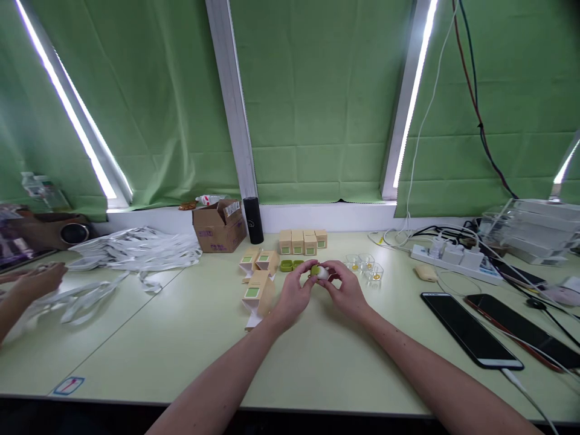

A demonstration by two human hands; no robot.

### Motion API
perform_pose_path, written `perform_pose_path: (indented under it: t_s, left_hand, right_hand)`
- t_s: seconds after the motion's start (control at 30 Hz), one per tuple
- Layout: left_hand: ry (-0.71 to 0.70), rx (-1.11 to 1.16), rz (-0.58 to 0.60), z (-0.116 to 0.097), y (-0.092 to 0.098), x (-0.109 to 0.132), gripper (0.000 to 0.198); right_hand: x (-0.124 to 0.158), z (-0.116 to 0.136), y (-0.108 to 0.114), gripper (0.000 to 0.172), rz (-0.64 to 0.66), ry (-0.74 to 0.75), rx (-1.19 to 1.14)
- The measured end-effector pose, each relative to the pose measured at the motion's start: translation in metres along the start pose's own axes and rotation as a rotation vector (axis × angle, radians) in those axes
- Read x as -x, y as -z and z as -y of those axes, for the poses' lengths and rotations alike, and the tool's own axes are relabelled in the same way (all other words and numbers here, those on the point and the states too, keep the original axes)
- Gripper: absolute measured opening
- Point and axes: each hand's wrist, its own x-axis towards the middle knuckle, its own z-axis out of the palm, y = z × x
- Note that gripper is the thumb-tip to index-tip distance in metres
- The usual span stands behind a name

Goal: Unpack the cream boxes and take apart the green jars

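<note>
My left hand [295,291] and my right hand [345,287] meet over the table, fingers pinched around a small rounded green-and-white piece [321,273]. Its green side is by my left fingers and its white side by my right; fingers partly cover it, and I cannot make out its exact kind. Just behind my left hand sit small olive-green square cups [287,265]. Several clear cups with a gold-coloured spot inside [374,275] stand to the right of my right hand. Open cardboard boxes with green labels [259,291] lie left of my left hand.
Several closed small boxes [298,242] stand at the back. Behind left are a brown carton [220,226], a black cylinder [253,221] and white straps [140,248]. Phones [471,329] and a power strip [455,263] with cables lie right. Another person's hand [43,281] is far left.
</note>
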Motion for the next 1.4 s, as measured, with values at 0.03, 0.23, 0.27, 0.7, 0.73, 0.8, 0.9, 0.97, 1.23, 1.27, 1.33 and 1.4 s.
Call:
perform_pose_path:
  t_s: [0.03,0.23,0.27,0.7,0.73,0.8,0.9,0.97,1.23,1.27,1.33,1.4]
  left_hand:
    - [-0.017,-0.024,-0.01,0.0,0.0,0.001,0.032]
    - [-0.116,-0.163,-0.089,-0.002,0.003,0.003,0.037]
    - [-0.125,-0.178,-0.089,-0.002,0.003,0.004,0.037]
    - [-0.056,-0.088,-0.044,-0.003,-0.001,0.004,0.032]
    - [-0.063,-0.11,-0.034,-0.002,-0.001,0.004,0.032]
    - [-0.072,-0.148,-0.017,0.002,0.0,0.003,0.032]
    - [-0.065,-0.152,-0.001,0.006,0.001,0.002,0.032]
    - [-0.058,-0.139,0.004,0.007,0.001,0.001,0.032]
    - [-0.06,-0.125,0.011,0.006,0.001,0.002,0.03]
    - [-0.066,-0.136,0.017,0.006,0.001,0.002,0.029]
    - [-0.081,-0.16,0.029,0.005,0.001,0.002,0.029]
    - [-0.096,-0.182,0.031,0.005,0.001,0.002,0.028]
  right_hand:
    - [0.0,0.0,0.0,0.023,-0.013,0.021,0.021]
    - [0.001,-0.001,0.004,0.024,-0.001,0.19,0.243]
    - [0.002,-0.001,0.004,0.026,0.005,0.211,0.279]
    - [0.003,0.001,0.005,0.033,0.053,0.323,0.489]
    - [0.002,0.002,0.005,0.033,0.057,0.33,0.501]
    - [0.002,0.003,0.005,0.032,0.066,0.338,0.523]
    - [0.003,0.003,0.006,0.033,0.083,0.343,0.545]
    - [0.003,0.002,0.006,0.034,0.094,0.344,0.558]
    - [0.003,0.002,0.007,0.041,0.134,0.357,0.612]
    - [0.003,0.003,0.007,0.042,0.14,0.36,0.613]
    - [0.003,0.003,0.008,0.044,0.149,0.366,0.623]
    - [0.003,0.004,0.008,0.041,0.148,0.37,0.639]
